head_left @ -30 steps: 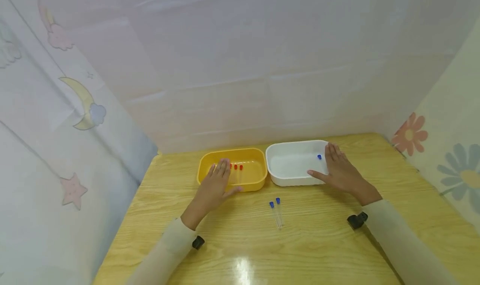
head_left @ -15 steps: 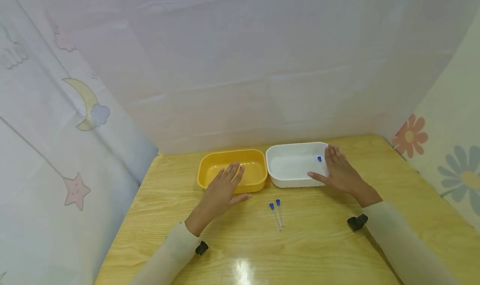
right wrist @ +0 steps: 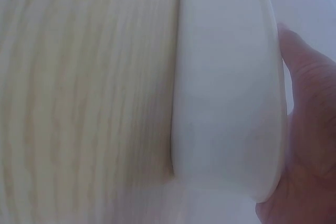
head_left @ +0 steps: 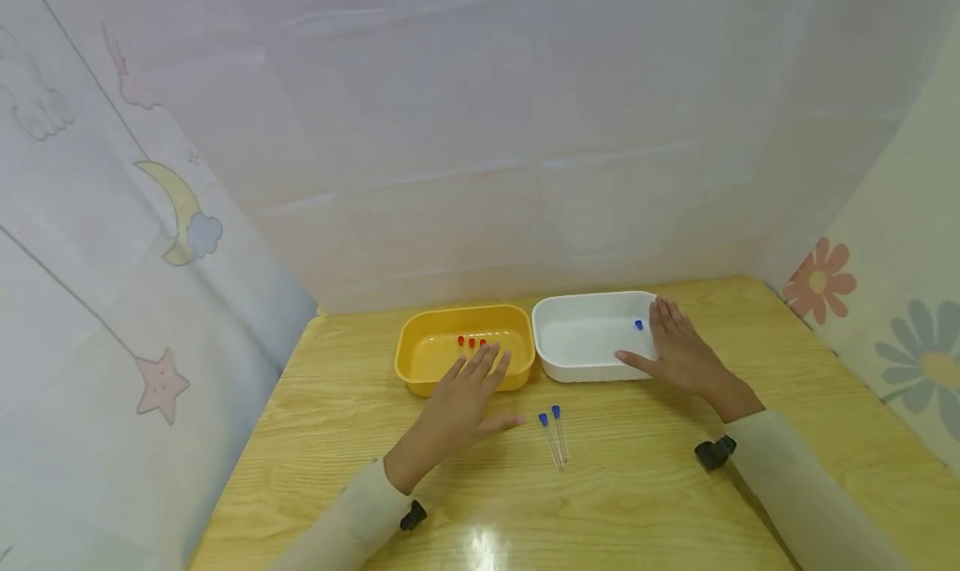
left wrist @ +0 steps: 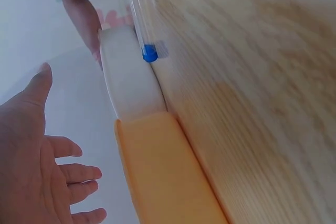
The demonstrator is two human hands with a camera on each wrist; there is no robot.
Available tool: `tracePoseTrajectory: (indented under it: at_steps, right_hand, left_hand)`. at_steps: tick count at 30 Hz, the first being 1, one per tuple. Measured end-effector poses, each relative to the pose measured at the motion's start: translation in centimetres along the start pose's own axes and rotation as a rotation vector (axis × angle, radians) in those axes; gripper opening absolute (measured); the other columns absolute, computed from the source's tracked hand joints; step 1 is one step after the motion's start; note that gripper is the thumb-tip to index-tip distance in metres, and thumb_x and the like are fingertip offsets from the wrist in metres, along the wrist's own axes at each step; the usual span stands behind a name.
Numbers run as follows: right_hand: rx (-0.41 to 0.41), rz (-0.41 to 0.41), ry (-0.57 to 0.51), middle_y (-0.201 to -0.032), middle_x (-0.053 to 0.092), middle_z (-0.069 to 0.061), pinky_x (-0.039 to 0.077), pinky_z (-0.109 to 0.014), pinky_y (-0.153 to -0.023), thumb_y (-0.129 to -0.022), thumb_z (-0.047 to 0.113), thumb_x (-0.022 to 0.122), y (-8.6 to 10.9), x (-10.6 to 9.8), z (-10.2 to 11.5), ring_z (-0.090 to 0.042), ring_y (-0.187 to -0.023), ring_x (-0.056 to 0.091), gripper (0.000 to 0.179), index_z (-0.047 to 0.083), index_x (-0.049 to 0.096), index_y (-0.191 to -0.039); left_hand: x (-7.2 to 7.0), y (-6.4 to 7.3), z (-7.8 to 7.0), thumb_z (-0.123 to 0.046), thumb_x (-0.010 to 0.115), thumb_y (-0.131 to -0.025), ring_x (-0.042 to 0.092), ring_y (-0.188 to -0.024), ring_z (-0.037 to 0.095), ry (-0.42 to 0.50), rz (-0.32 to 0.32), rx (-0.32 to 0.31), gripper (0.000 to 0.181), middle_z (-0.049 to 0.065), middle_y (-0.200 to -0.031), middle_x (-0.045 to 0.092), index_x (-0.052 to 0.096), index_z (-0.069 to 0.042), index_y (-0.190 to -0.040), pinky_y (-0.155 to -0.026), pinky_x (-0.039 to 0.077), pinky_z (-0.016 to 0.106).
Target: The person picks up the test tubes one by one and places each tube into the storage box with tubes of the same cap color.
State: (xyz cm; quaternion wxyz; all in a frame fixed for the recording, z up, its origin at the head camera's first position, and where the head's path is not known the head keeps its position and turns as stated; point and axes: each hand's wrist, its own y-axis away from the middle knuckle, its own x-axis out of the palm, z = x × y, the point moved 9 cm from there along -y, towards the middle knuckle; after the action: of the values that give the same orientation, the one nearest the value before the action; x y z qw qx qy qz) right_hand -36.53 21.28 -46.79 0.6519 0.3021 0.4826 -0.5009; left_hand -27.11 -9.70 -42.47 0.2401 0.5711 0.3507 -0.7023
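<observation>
My left hand (head_left: 457, 404) hovers over the near side of a yellow plastic tray (head_left: 412, 378), fingers spread and holding nothing; the left wrist view shows its palm and extended fingers. Inside the tray are several red caps (head_left: 472, 343), partly overlapped by the fingertips. My right hand (head_left: 686, 356) rests at the right end of a white tray (head_left: 592, 373), fingers straight along that end and thumb at the near rim. A blue cap (head_left: 638, 325) shows inside the white tray. Two clear test tubes (head_left: 553, 446) with blue caps lie on the table, right of my left thumb.
The two trays stand side by side near the back edge of the wooden table (head_left: 600, 504). Printed cloth (head_left: 480, 137) hangs behind and on both sides. A small black device (head_left: 413, 515) is at the left cuff, another (head_left: 715, 453) at the right.
My left hand has moved right and back towards me, from over the yellow tray's middle to its near rim, uncovering red caps. The right hand stays at the white tray.
</observation>
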Motion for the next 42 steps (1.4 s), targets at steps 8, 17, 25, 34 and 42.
tracePoseTrajectory:
  at_steps: [8,17,25,34,42]
  right_hand:
    - [0.001,0.013,0.017,-0.162,-0.021,-0.025,-0.005,-0.059,-0.121,-0.096,0.070,0.048,0.0,0.3,-0.2,-0.047,-0.151,-0.013,0.116,-0.013,-0.007,-0.154]
    - [0.001,0.020,0.022,-0.162,-0.021,-0.026,-0.005,-0.060,-0.120,-0.097,0.070,0.048,-0.1,0.4,-0.6,-0.046,-0.151,-0.014,0.116,-0.014,-0.006,-0.154]
    - [-0.015,0.011,0.011,-0.162,-0.020,-0.027,-0.005,-0.060,-0.120,-0.097,0.069,0.049,-0.2,0.3,-0.3,-0.046,-0.151,-0.015,0.115,-0.014,-0.006,-0.154]
    - [-0.009,0.016,0.005,-0.163,-0.018,-0.027,-0.003,-0.061,-0.121,-0.097,0.067,0.050,-0.1,-0.3,0.4,-0.046,-0.151,-0.014,0.114,-0.014,-0.005,-0.155]
    - [-0.005,0.026,0.004,-0.163,-0.018,-0.027,-0.003,-0.061,-0.121,-0.097,0.067,0.050,0.0,-0.2,0.4,-0.047,-0.151,-0.013,0.114,-0.015,-0.004,-0.155]
  left_hand:
    - [0.5,0.0,-1.7,-0.080,0.029,-0.094,0.021,-0.154,0.029,0.003,0.050,0.013,0.098,0.014,-0.167,0.018,0.025,-0.010,-0.162,-0.119,0.029,0.051]
    - [1.7,-0.2,-3.6,-0.082,0.035,-0.092,0.020,-0.154,0.026,-0.058,0.096,0.052,0.100,0.013,-0.167,0.021,0.027,-0.010,-0.162,-0.122,0.025,0.043]
    - [1.7,0.0,-5.1,-0.075,0.045,-0.094,0.027,-0.152,0.025,-0.004,0.140,0.092,0.098,0.012,-0.163,0.032,0.031,-0.005,-0.160,-0.120,0.029,0.040]
    - [2.4,0.0,-5.8,-0.081,0.045,-0.088,0.025,-0.152,0.029,0.061,0.202,0.038,0.108,0.017,-0.164,0.027,0.026,-0.002,-0.160,-0.121,0.028,0.039]
    - [4.0,0.0,-6.2,-0.086,0.049,-0.081,0.026,-0.152,0.031,0.063,0.240,-0.020,0.117,0.020,-0.164,0.026,0.028,-0.001,-0.159,-0.116,0.036,0.037]
